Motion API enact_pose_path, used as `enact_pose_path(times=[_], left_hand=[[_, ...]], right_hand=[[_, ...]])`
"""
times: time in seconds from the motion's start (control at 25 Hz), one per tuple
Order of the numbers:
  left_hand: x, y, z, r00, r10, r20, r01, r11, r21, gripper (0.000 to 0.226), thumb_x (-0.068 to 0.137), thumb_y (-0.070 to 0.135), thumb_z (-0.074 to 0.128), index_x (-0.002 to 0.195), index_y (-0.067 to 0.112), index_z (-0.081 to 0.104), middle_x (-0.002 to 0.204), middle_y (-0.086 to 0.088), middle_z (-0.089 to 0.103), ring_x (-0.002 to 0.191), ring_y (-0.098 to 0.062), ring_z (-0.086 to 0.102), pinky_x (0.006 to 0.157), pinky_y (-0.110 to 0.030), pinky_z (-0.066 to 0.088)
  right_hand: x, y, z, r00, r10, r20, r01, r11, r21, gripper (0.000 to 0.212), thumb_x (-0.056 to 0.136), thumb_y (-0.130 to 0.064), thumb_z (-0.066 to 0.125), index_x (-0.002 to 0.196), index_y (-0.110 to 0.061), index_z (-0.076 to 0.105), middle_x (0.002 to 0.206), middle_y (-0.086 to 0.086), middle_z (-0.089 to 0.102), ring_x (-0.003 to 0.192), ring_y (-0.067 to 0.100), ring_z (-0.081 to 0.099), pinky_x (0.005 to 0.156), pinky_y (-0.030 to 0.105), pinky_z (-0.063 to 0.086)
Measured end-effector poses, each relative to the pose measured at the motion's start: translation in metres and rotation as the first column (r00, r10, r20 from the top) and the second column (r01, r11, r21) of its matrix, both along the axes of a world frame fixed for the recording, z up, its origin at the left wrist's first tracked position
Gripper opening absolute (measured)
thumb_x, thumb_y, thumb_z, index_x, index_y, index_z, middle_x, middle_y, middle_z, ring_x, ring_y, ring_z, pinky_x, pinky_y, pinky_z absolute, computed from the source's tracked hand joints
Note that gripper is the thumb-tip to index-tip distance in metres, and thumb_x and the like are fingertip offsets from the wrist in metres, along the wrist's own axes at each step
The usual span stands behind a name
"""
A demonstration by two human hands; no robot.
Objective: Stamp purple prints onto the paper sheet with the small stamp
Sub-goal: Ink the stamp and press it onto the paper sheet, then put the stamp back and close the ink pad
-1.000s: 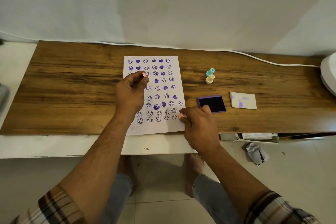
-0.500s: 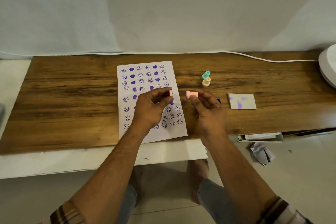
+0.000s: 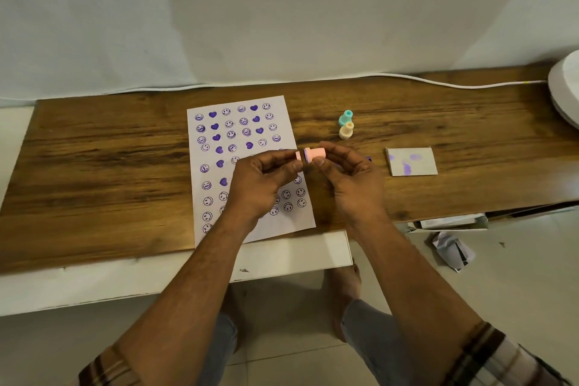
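Note:
A white paper sheet (image 3: pixel 244 135) covered with several purple smiley and heart prints lies on the wooden desk (image 3: pixel 109 166). My right hand (image 3: pixel 351 178) holds a small pink stamp (image 3: pixel 315 154) sideways above the sheet's right edge, its purple face pointing left. My left hand (image 3: pixel 263 185) pinches a small pink cap (image 3: pixel 298 155) right beside that face, almost touching it. The purple ink pad (image 3: pixel 369 158) is mostly hidden behind my right hand.
A teal stamp (image 3: pixel 346 117) and a cream stamp (image 3: pixel 346 130) stand behind my hands. A grey pad lid (image 3: pixel 411 161) with purple smudges lies to the right. A white cable (image 3: pixel 438 83) runs along the back edge. A white round object (image 3: pixel 567 88) sits far right.
Both hands lifted off the sheet and came together above its right edge. The pink cap and the pink stamb moved from apart to nearly touching.

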State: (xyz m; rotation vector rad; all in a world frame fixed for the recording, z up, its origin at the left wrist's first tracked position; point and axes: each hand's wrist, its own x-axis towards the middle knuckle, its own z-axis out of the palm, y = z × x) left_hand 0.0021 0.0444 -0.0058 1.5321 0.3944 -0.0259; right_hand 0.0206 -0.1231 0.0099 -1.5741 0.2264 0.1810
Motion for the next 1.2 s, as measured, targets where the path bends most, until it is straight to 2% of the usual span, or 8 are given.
enact_pose_path(times=[0.16,0.44,0.64,0.84,0.96,1.0,1.08,1.2], left_hand=[[0.002,0.0,-0.002,1.0,0.009,-0.007,-0.009,1.0,0.001,0.031,0.086,0.015,0.082,0.117,0.015,0.079,0.11,-0.002,0.081,0.102,-0.02,0.078,0.097,-0.047,0.06],[0.002,-0.002,-0.002,0.999,-0.045,0.02,0.045,0.999,-0.007,0.025,0.084,0.023,0.083,0.106,0.033,0.082,0.109,0.002,0.082,0.105,-0.02,0.077,0.098,-0.047,0.06],[0.002,0.0,-0.004,1.0,-0.022,0.021,0.022,1.0,-0.01,0.029,0.081,0.02,0.085,0.109,0.024,0.082,0.107,0.0,0.082,0.102,-0.022,0.078,0.097,-0.048,0.06],[0.0,0.0,-0.003,0.999,-0.016,0.041,0.013,0.998,0.066,0.03,0.082,0.019,0.084,0.112,0.021,0.081,0.107,0.003,0.082,0.104,-0.017,0.076,0.1,-0.044,0.059],[0.002,-0.002,0.0,0.999,-0.009,0.05,0.004,0.995,0.098,0.03,0.083,0.022,0.083,0.112,0.026,0.081,0.106,0.01,0.081,0.105,-0.013,0.075,0.099,-0.041,0.059],[0.003,-0.003,0.0,0.998,-0.012,0.053,0.009,0.999,0.053,0.03,0.083,0.025,0.082,0.114,0.026,0.08,0.109,0.007,0.081,0.107,-0.014,0.075,0.099,-0.041,0.059],[0.005,-0.005,0.002,0.999,0.013,0.038,-0.005,0.977,-0.214,0.034,0.086,0.033,0.076,0.119,0.023,0.077,0.116,-0.002,0.08,0.112,-0.021,0.075,0.098,-0.038,0.06],[0.008,-0.004,0.005,0.996,0.068,-0.055,-0.087,0.74,-0.667,0.035,0.102,0.03,0.058,0.124,0.006,0.071,0.123,-0.017,0.076,0.117,-0.03,0.072,0.094,-0.036,0.061]], right_hand=[[0.001,-0.003,-0.001,1.0,0.014,0.011,-0.014,1.0,-0.007,0.027,0.089,-0.015,0.081,0.105,-0.036,0.078,0.11,-0.011,0.081,0.11,0.006,0.073,0.098,0.037,0.06],[0.001,-0.004,-0.002,0.996,0.059,0.063,-0.058,0.998,-0.021,0.028,0.089,-0.012,0.08,0.112,-0.027,0.078,0.102,-0.019,0.081,0.103,-0.005,0.072,0.084,0.014,0.058],[0.005,-0.007,-0.001,0.989,0.117,0.088,-0.11,0.99,-0.085,0.028,0.089,-0.014,0.081,0.107,-0.035,0.077,0.109,-0.015,0.079,0.11,0.003,0.072,0.094,0.024,0.058],[0.006,-0.009,0.0,0.982,0.165,0.091,-0.152,0.979,-0.14,0.026,0.089,-0.018,0.081,0.103,-0.04,0.076,0.093,-0.036,0.075,0.099,-0.016,0.067,0.076,0.004,0.051],[0.007,-0.008,0.0,0.989,0.135,0.053,-0.127,0.984,-0.126,0.023,0.089,-0.022,0.081,0.105,-0.037,0.077,0.092,-0.036,0.075,0.096,-0.018,0.067,0.073,0.005,0.053],[0.008,-0.007,0.0,0.993,0.109,0.049,-0.103,0.989,-0.105,0.023,0.089,-0.021,0.081,0.107,-0.035,0.078,0.094,-0.034,0.076,0.096,-0.016,0.068,0.073,0.007,0.054],[0.011,-0.006,0.001,0.999,0.008,0.041,-0.006,0.999,-0.051,0.026,0.09,-0.018,0.08,0.114,-0.028,0.079,0.103,-0.023,0.079,0.1,-0.009,0.07,0.082,0.017,0.059],[0.019,-0.015,0.003,0.986,-0.143,0.08,0.152,0.981,-0.122,0.028,0.092,-0.017,0.079,0.118,-0.027,0.077,0.114,-0.016,0.076,0.105,-0.004,0.068,0.09,0.028,0.06]])
